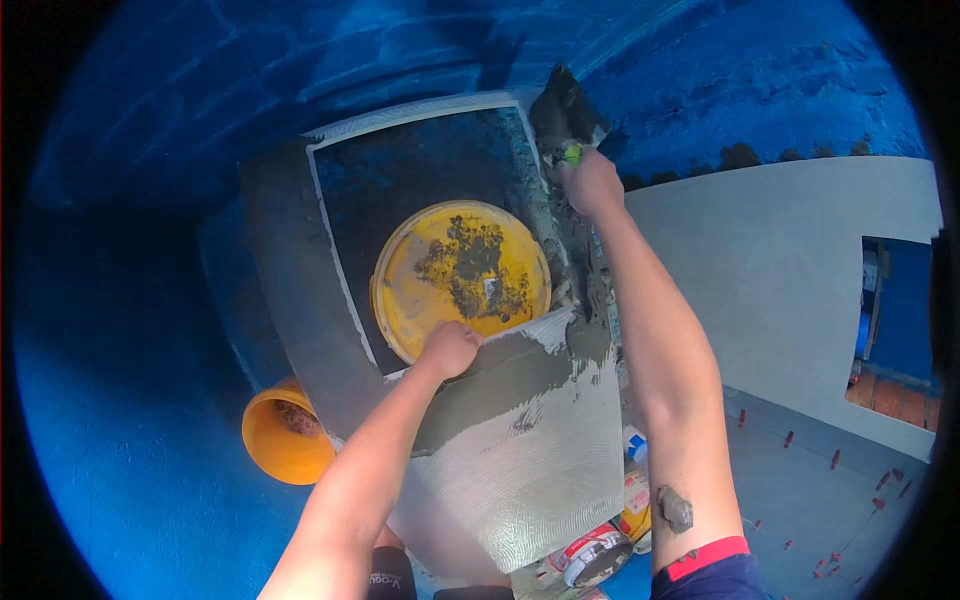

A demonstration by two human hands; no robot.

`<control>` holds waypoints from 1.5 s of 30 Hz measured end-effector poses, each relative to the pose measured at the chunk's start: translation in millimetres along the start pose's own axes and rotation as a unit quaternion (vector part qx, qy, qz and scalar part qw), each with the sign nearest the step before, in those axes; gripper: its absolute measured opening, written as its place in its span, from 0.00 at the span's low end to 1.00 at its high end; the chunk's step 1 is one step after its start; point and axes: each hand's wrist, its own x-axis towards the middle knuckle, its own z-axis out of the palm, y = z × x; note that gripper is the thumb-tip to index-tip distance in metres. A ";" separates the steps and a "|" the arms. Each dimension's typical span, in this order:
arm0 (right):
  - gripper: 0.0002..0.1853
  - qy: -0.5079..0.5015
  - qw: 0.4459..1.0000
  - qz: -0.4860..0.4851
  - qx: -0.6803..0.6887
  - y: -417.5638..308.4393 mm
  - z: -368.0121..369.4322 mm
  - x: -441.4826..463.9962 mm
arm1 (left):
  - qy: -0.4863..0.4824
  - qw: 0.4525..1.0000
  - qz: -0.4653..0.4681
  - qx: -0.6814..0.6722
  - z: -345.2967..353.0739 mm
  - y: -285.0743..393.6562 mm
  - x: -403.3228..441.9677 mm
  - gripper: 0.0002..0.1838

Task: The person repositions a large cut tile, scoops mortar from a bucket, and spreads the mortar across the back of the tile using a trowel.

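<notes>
From my distant seat, the right hand (pixel 595 187) hides most of the green handle (pixel 573 155) it grips; the left hand (pixel 452 350) covers part of the yellow lid (pixel 465 265) at its lower rim, its fingertips lost to me; the orange bucket (pixel 283 448) sits partly behind the gray frame (pixel 300 260), its contents too indistinct to name; the right forearm (pixel 680 380) blocks some of the yellow container (pixel 636 497); my bottom edge crops the dark blue sleeve (pixel 712 582); scattered red pieces (pixel 835 459) are too small to identify.
</notes>
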 end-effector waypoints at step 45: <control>0.26 0.012 0.993 0.118 0.021 68.0 20.1 -5.6 | -0.008 0.999 -0.031 -0.033 1.8 -1.8 1.8 0.24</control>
